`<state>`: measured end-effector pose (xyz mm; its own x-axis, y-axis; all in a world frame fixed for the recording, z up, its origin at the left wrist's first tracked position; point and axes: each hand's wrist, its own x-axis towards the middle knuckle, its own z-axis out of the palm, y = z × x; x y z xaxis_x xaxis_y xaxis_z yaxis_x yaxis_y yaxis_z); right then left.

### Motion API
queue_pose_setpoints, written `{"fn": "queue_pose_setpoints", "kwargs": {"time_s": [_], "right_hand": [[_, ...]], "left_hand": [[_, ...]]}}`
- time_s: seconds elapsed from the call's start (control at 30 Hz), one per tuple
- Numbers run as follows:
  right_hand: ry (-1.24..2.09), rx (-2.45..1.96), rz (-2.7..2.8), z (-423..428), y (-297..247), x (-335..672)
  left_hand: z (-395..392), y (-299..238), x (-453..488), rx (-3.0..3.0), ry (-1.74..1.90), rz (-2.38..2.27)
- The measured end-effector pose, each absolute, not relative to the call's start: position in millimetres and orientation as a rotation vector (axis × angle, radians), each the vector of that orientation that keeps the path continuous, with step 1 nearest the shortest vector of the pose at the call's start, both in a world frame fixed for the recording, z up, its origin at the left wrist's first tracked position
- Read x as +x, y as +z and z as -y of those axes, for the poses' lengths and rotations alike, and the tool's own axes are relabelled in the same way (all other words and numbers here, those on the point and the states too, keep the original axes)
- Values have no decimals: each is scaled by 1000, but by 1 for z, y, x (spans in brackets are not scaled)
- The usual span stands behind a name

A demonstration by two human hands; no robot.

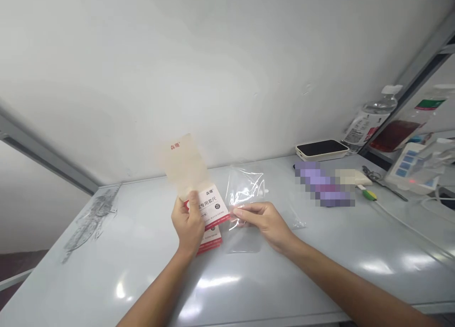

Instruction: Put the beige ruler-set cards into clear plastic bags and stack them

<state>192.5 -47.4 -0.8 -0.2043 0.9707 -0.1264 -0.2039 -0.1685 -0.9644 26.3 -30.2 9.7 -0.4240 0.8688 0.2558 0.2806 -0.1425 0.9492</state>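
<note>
A person stands at a pale grey desk [270, 289], bare forearms reaching in from the bottom of the view, with the hands close together near the middle but not touching. The left hand [188, 222] holds a white-and-red printed packet [209, 206] upright, its fingers [181, 218] curled behind and the thumb pressed on the front. A cream paper flap [185, 163] stands up above the packet. Another red-edged packet [209, 240] lies on the desk just below that hand.

The right hand [266, 225] comes in from the side, palm down and wrist low. Its thumb and forefinger [237, 212] are closed in a pinch on the edge of a clear plastic bag [245, 189], and the lower part of the bag lies on the desk. That pinch looks well suited to thin film: fingertips alone, close to the edge, can hold the bag without crumpling it, while the firm upright hold keeps the packet apart from it.

Farther along the desk sit a black-topped white pad [322, 149], a pixelated object [323, 184], a pair of scissors [382, 185] and a green-and-yellow plug [369, 195]. A water bottle [369, 121] and a white device with blue panels [405, 163] stand toward the right corner. A grey patterned plastic sheet [90, 222] lies at the left end.
</note>
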Motion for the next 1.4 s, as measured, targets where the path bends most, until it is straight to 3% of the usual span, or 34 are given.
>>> {"fn": "queue_pose_setpoints", "kwargs": {"time_s": [0.43,0.7,1.4], "right_hand": [[1513,-1019,872,44,1,192],[1437,-1097,790,42,-1,195],[1533,-1078,851,38,2,203]], "left_hand": [[32,-2,37,1544,1208,-1367],[33,-5,35,1378,1183,-1312],[25,7,22,1369,714,-1019]]}}
